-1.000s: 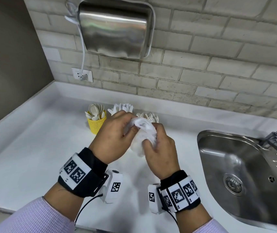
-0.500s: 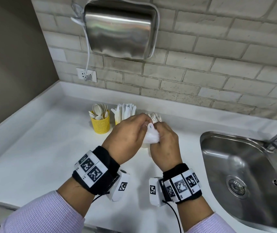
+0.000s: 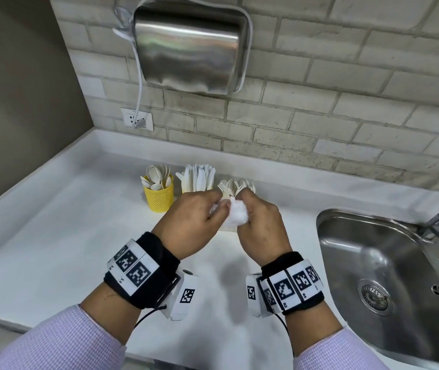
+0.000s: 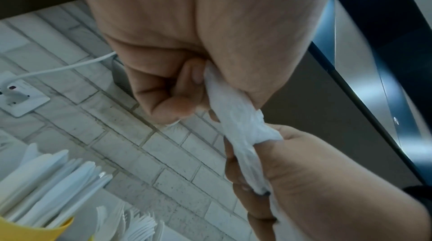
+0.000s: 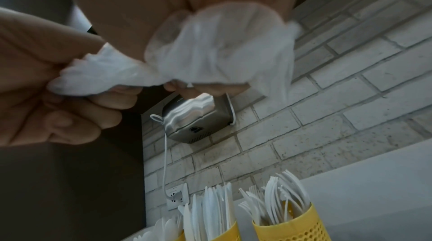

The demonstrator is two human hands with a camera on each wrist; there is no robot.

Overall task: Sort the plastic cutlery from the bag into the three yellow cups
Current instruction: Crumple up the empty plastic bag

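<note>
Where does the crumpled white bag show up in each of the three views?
Head: bag at centre, between left hand and right hand.
Left wrist: twisted strip running down the middle.
Right wrist: puffed out across the upper middle.
Shared landmark: the cup of forks.

sleeves (image 3: 61, 340): light lilac, tiny check pattern
wristbands (image 3: 146, 271): black, wrapped in white tags with black square codes
wrist cameras (image 3: 183, 295): white boxes, one code tag each
cables (image 3: 146, 315): thin, black
</note>
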